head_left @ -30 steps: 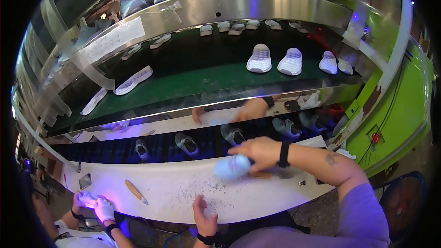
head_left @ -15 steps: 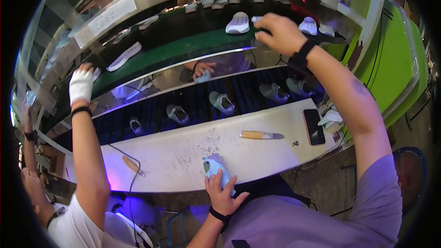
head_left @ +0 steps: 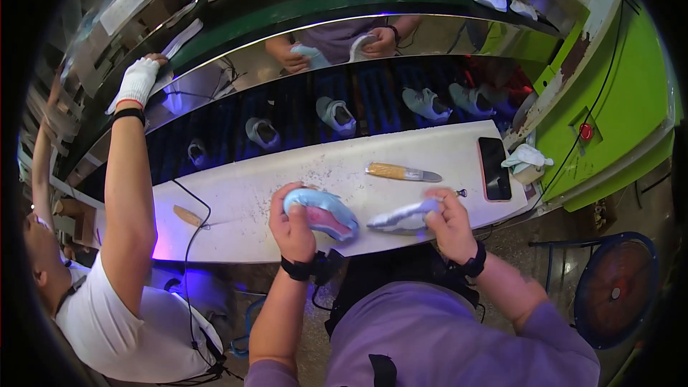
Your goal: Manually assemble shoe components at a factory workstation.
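Item, left hand point(head_left: 292, 226): I am holding it in front of me, over the near edge of the white table point(head_left: 459, 149). Its forearm is rising almost straight up from the lower edge of view, a black band circling the wrist. My fingers are wrapping the far side of a light-blue shoe upper point(head_left: 326, 215) while my thumb is pressing from the near side. The upper is tilting, its pink underside facing up toward me.

Item, right hand point(head_left: 450, 226): I am bringing its forearm in from the lower right, elbow standing out from my side, a second black band on the wrist. Fingers and thumb are pinching the right end of a white sole point(head_left: 398, 219); blur is hiding the exact placement of the fingertips. The sole is pointing its free end toward the upper, a narrow gap separating the two.

Item, on the table: a wooden-handled knife point(head_left: 387, 170) is lying beyond the sole; a dark phone point(head_left: 494, 168) is resting near the right end; dark crumbs are scattering beyond my left hand.

Item, beyond: grey shoes point(head_left: 335, 115) are standing in a row on a dark conveyor.

Item, far left: a co-worker's gloved hand point(head_left: 136, 82) is reaching toward the upper belt.
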`<state>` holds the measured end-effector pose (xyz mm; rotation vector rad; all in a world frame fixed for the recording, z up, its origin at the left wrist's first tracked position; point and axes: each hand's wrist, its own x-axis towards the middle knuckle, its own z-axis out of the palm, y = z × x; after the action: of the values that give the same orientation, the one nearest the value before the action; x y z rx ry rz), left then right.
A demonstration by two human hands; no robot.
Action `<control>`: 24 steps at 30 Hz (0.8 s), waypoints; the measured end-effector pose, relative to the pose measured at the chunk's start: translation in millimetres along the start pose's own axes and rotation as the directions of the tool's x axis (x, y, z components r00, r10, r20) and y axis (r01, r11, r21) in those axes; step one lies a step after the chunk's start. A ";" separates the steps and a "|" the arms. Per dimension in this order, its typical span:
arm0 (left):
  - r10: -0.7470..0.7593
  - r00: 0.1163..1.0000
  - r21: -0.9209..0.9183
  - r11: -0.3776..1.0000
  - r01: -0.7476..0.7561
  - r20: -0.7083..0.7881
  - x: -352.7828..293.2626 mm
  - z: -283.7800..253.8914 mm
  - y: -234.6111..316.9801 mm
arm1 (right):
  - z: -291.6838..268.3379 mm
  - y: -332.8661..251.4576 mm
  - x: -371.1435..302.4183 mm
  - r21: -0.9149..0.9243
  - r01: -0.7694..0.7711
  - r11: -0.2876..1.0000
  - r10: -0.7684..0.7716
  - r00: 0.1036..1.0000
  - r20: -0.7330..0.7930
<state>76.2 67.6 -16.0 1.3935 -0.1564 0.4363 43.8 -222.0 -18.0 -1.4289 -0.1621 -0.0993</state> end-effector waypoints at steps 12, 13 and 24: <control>0.274 0.796 0.396 0.752 -0.528 0.540 -25.5 75.8 0.7 | 5.5 -29.9 -1.0 0.064 -0.098 0.993 0.071 0.939 0.337; 0.256 0.800 0.400 0.759 -0.514 0.543 -28.8 74.9 9.1 | 3.2 -29.8 -1.0 0.021 -0.073 0.997 0.062 0.941 0.332; 0.003 0.933 0.391 0.908 -0.153 0.360 -85.5 67.4 39.5 | 21.5 -20.4 -24.2 -0.109 0.123 0.986 -0.101 0.977 0.188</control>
<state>-7.0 -11.0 1.6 1.8868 -0.4360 0.2902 15.4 -204.3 0.6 -1.5481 -0.3929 -0.0718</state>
